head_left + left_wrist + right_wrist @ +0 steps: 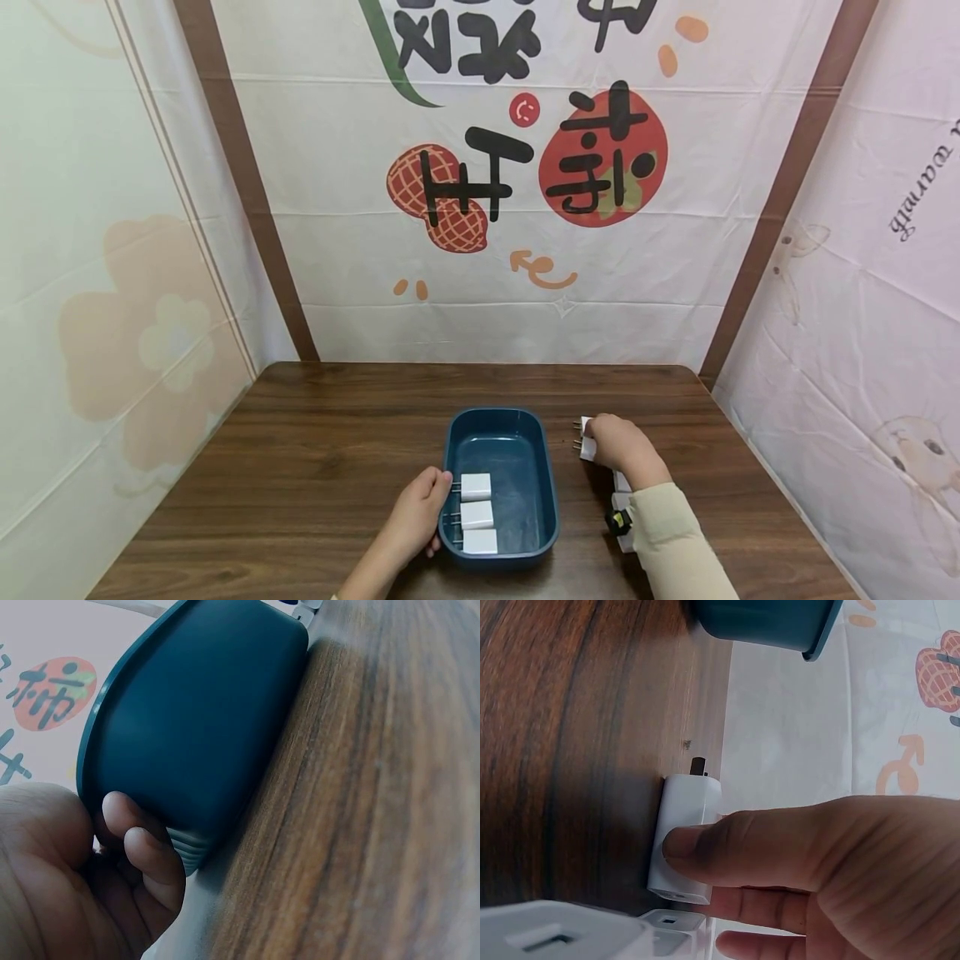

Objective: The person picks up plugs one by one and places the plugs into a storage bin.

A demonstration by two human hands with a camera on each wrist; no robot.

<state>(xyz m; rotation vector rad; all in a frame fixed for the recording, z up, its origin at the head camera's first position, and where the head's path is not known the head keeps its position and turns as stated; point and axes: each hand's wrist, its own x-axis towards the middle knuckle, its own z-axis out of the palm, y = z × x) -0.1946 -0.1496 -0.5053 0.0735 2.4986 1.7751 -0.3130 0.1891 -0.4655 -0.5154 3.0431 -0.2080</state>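
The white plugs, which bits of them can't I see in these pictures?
- Head view: parts of the loose plugs, behind the right sleeve, so I can't count them surely.
- Left wrist view: the three plugs inside, hidden by the blue tray's wall.
- Right wrist view: part of the pinched plug, behind the right hand.
- Right wrist view: the nearest plug, cut off by the picture's edge.

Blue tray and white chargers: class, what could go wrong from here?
The right hand pinches one charger close beside other chargers, so it might knock a neighbour as it lifts.

That charger's prongs stick out towards the blue tray, and could catch its rim if carried over.

The left hand grips the tray's side; tipping it might slide the three chargers inside.
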